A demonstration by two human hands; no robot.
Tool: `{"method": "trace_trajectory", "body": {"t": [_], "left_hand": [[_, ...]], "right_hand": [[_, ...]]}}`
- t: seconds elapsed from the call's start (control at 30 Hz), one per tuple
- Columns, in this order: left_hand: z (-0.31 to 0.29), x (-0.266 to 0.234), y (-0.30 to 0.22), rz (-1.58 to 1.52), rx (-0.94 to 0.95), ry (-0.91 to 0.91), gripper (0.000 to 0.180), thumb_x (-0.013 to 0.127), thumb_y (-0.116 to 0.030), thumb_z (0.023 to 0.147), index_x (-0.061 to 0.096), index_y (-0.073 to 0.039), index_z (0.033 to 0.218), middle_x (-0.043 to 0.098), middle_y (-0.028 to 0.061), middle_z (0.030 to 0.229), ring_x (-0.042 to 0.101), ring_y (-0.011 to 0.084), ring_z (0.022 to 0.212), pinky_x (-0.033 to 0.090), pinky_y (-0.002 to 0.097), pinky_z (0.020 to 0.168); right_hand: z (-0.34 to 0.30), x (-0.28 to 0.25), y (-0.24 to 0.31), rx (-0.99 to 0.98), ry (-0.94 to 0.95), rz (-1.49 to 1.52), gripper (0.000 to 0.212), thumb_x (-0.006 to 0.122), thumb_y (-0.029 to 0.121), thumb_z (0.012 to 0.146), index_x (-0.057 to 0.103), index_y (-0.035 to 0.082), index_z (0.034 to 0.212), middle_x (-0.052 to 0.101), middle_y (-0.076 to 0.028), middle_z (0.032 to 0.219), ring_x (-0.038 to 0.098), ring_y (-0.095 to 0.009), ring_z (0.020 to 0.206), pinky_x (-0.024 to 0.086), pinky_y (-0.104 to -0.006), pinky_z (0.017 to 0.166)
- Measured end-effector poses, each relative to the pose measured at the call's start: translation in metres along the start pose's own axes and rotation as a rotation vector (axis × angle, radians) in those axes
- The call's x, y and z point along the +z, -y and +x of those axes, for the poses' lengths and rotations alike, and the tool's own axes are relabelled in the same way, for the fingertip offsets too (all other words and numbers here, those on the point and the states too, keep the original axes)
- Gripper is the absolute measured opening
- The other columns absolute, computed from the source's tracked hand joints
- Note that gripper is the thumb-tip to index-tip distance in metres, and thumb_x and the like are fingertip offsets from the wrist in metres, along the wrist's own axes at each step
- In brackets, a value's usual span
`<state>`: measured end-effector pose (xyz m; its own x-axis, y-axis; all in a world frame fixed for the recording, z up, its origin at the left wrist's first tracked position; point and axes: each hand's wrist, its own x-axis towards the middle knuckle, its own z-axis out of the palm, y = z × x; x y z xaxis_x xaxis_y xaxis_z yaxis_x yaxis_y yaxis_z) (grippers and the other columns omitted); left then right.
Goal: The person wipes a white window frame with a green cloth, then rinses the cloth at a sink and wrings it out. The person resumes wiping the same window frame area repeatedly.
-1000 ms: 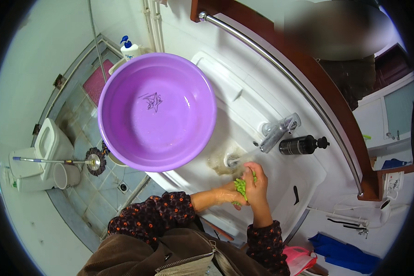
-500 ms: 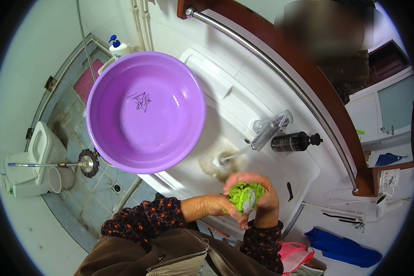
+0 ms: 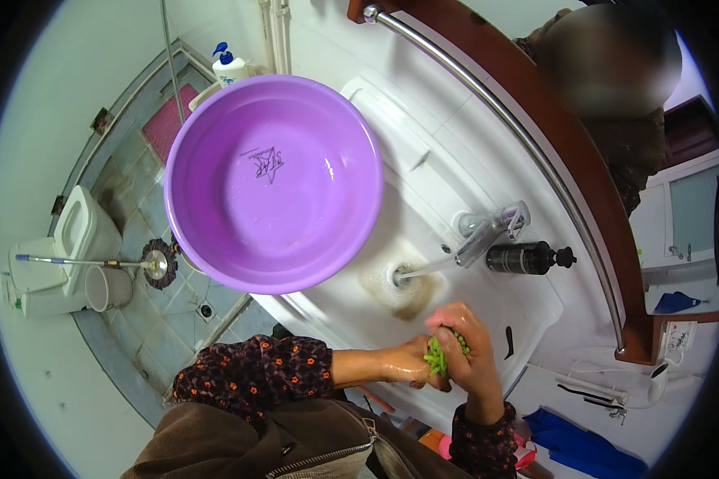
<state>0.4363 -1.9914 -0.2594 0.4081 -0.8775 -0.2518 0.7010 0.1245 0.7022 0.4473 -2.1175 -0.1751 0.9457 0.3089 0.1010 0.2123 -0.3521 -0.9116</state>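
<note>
A bright green chenille cleaning cloth [image 3: 438,357] with noodle-like strands is squeezed between my two wet hands, over the near edge of the white sink [image 3: 487,319]. My left hand [image 3: 409,364] grips it from the left side. Wrapped over it from the right, my right hand [image 3: 470,351] covers most of the strands. Just beyond my hands, water runs from the chrome faucet [image 3: 481,241] into the basin, where brownish water surrounds the drain.
A large purple basin [image 3: 295,223] rests across the sink's left part. Beside the faucet lies a black pump bottle [image 3: 527,258]; a small black object [image 3: 509,342] lies on the right rim. A white pump bottle [image 3: 230,70] stands behind the basin. A metal rail [image 3: 503,104] runs along the mirror.
My hands have closed tighter around the cloth, so less of it shows. They have shifted slightly right in view. The whole scene has shifted a little as my head moved.
</note>
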Motion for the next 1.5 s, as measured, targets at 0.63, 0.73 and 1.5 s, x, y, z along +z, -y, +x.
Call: {"method": "trace_trajectory", "body": {"t": [0.63,0.73,1.5], "left_hand": [[0.031,-0.014,0.033,0.126,0.086,-0.185,0.014,0.072,-0.012,0.080,0.068,-0.002,0.088,0.066,0.0043,0.075,0.057,0.0117,0.063,0.044,0.0306,0.052],[0.039,-0.019,0.054,0.166,0.278,-0.266,0.017,0.074,-0.011,0.081,0.068,0.002,0.091,0.069,0.0071,0.079,0.062,0.0128,0.076,0.051,0.0346,0.063],[-0.057,-0.085,0.038,1.255,0.291,-0.685,0.045,0.078,-0.017,0.067,0.062,-0.003,0.107,0.067,0.0169,0.095,0.066,0.0386,0.086,0.051,0.0465,0.075]], "right_hand": [[-0.007,0.014,-0.041,0.132,-0.156,-0.137,0.027,0.054,0.012,0.099,0.055,-0.002,0.076,0.051,-0.008,0.070,0.049,-0.018,0.061,0.040,-0.0333,0.057],[-0.007,0.021,-0.053,0.148,-0.191,-0.212,0.025,0.054,0.009,0.099,0.053,-0.002,0.076,0.049,-0.011,0.068,0.048,-0.022,0.058,0.040,-0.0359,0.056],[-0.062,0.034,-0.186,0.781,-0.360,0.103,0.030,0.053,0.027,0.105,0.069,0.007,0.121,0.069,-0.006,0.101,0.061,-0.015,0.081,0.052,-0.0310,0.075]]}}
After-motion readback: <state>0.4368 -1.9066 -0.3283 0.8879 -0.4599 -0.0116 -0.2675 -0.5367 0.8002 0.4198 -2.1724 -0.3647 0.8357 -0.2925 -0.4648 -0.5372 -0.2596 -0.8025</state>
